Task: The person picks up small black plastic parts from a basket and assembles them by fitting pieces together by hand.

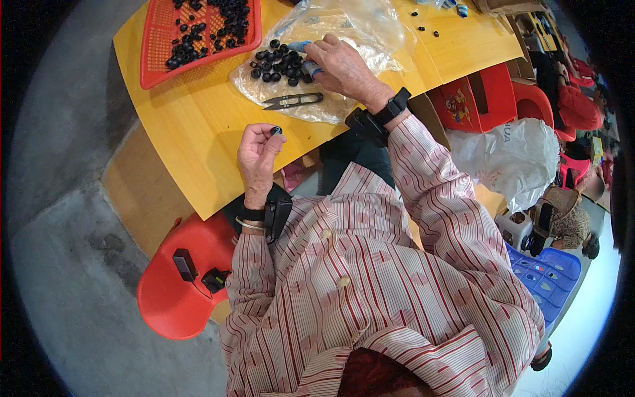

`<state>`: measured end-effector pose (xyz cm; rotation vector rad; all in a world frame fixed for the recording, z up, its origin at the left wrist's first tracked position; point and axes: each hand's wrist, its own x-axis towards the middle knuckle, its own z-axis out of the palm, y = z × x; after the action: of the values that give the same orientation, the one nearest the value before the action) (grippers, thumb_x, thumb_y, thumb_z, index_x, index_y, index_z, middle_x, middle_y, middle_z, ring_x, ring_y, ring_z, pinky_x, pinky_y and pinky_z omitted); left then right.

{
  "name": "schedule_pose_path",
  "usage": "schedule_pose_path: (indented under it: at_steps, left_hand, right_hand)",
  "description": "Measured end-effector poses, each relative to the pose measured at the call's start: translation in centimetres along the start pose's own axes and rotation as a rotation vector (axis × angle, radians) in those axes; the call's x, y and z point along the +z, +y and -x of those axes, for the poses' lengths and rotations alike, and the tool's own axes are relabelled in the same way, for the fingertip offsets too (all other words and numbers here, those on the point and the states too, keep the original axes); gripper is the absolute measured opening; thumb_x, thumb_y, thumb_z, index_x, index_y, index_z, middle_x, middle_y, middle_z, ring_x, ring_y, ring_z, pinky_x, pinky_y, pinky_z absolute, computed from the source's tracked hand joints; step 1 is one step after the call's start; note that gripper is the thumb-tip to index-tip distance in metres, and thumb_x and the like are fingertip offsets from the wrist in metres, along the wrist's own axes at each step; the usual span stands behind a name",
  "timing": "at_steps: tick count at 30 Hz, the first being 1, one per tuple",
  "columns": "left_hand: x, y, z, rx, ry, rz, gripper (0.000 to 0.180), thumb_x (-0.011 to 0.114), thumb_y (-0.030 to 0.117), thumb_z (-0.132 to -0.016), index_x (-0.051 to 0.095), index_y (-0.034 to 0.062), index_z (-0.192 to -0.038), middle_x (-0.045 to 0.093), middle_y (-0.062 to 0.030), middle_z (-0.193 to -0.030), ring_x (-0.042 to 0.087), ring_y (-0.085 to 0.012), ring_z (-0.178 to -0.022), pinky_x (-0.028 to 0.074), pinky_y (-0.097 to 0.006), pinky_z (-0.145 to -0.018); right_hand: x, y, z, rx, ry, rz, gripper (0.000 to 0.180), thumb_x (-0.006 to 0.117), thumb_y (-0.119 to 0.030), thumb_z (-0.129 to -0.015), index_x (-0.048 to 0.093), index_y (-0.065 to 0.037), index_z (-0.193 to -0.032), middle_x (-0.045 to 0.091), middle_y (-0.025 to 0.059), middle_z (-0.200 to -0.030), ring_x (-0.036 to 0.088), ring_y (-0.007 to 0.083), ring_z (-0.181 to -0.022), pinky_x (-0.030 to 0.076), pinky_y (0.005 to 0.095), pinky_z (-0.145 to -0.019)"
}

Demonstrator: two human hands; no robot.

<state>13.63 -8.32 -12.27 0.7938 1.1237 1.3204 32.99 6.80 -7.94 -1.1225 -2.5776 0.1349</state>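
My left hand is raised just off the table's front edge, pinching a small round black plastic part between thumb and fingers. My right hand reaches over a pile of similar black parts on a clear plastic bag. Blue coverings wrap its thumb and a finger, which are spread apart at the pile's right side; no part shows between them. Black thread snips lie on the bag, in front of the pile.
A red plastic basket holding many black parts stands at the far left of the yellow table. A few loose parts lie at the far right. A red chair with two small black devices is at my left; red stools stand right.
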Motion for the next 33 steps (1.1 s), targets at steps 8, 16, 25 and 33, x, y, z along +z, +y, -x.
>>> schedule_pose_path:
  at_steps: [8, 16, 25, 33]
  left_hand:
    - [1.0, 1.5, -0.2, 0.015, 0.065, 0.073, 0.018, 0.060, 0.009, -0.088, 0.050, 0.0014, -0.101, 0.063, -0.0078, -0.082, 0.055, -0.0089, -0.069, 0.044, -0.021, -0.064]
    - [2.7, 4.7, -0.3, 0.108, 0.146, 0.283, 0.016, 0.060, 0.007, -0.088, 0.051, 0.0012, -0.100, 0.065, -0.0080, -0.085, 0.056, -0.0084, -0.068, 0.044, -0.021, -0.065]
    - [2.4, 4.3, 0.1, 0.183, 0.124, 0.173, 0.019, 0.057, 0.008, -0.091, 0.049, 0.0030, -0.107, 0.059, -0.0054, -0.093, 0.057, -0.0103, -0.081, 0.047, -0.023, -0.073]
    - [3.3, 5.9, 0.6, 0.130, 0.217, 0.309, 0.017, 0.057, 0.010, -0.091, 0.048, 0.0010, -0.103, 0.058, -0.0044, -0.084, 0.052, -0.0086, -0.073, 0.044, -0.023, -0.067]
  right_hand:
    - [-2.5, -5.6, 2.0, 0.157, 0.132, -0.713, 0.042, 0.063, -0.010, -0.079, 0.054, -0.004, -0.120, 0.060, 0.0076, -0.093, 0.058, 0.0214, -0.086, 0.047, 0.0323, -0.081]
    - [-2.4, -9.4, 2.8, 0.055, 0.132, -0.827, 0.042, 0.064, -0.010, -0.080, 0.055, -0.005, -0.121, 0.061, 0.0068, -0.094, 0.056, 0.0212, -0.087, 0.046, 0.0328, -0.080]
    - [-2.5, -10.1, 2.7, -0.111, 0.209, -0.563, 0.035, 0.066, -0.006, -0.074, 0.059, -0.005, -0.108, 0.058, 0.0085, -0.088, 0.052, 0.0282, -0.084, 0.045, 0.0358, -0.073]
    - [-2.9, -10.7, 3.1, -0.038, 0.165, -0.638, 0.040, 0.066, -0.007, -0.074, 0.058, -0.005, -0.113, 0.060, 0.0092, -0.089, 0.052, 0.0277, -0.083, 0.045, 0.0362, -0.072]
